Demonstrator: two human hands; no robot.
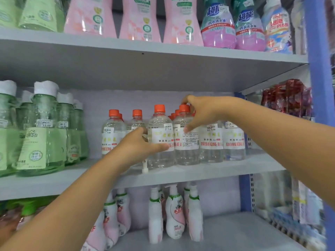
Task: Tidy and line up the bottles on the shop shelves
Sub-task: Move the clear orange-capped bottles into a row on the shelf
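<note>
On the middle shelf point(199, 175), the left hand point(139, 144) grips one clear orange-capped bottle point(160, 140) round its label while the right hand point(201, 113) pinches its right neighbour point(185, 142) near the cap.

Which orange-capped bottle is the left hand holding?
The clear bottle second from the front row's left: left hand wraps its label. The right hand grips its right-hand neighbour.

Grey metal shelves point(199, 173) on blue uprights point(318, 69), pale back panel point(108, 100)
</note>
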